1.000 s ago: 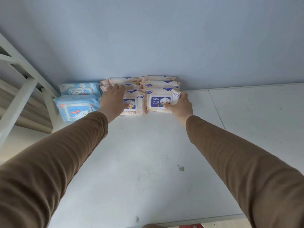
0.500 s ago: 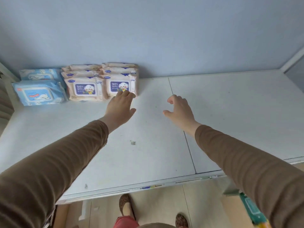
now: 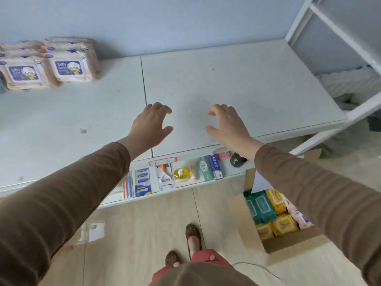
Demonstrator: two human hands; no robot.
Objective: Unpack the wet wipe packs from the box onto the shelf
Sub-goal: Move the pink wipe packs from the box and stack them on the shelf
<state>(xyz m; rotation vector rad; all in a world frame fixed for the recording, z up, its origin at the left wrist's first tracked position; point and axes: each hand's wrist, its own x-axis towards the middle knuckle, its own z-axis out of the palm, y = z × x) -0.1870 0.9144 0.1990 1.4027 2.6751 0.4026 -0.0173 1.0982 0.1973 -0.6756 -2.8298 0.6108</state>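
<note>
Pale blue wall at the back, and in front of it a wide white shelf top (image 3: 226, 83) made of two flat panels with a thin seam running between them. Pushed up against the wall in the far left corner are the peach-coloured baby wipe packs with purple cartoon labels (image 3: 68, 65), stacked in two piles side by side, touching each other.

The person in the brown long sleeves has both arms stretched out over the front part of the shelf. The left hand (image 3: 149, 125) and the right hand (image 3: 225, 126) hang just above the surface with a gap between them, fingers loosely bent and spread, nothing in either one. Both are well apart from the stacked packs.

Down on the light wooden floor, under the right forearm, sits the open brown cardboard box (image 3: 245, 228). Inside you can see more wet wipe packs in teal, yellow and pink wrappers (image 3: 270, 213) lying flat, packed tight together.

Below the shelf edge there's a lower white ledge (image 3: 144, 200) with a row of small stuff, like a blue packet, a yellow round thing and a white and green tube box. White metal frame bars (image 3: 334, 29) go up on the right side.
</note>
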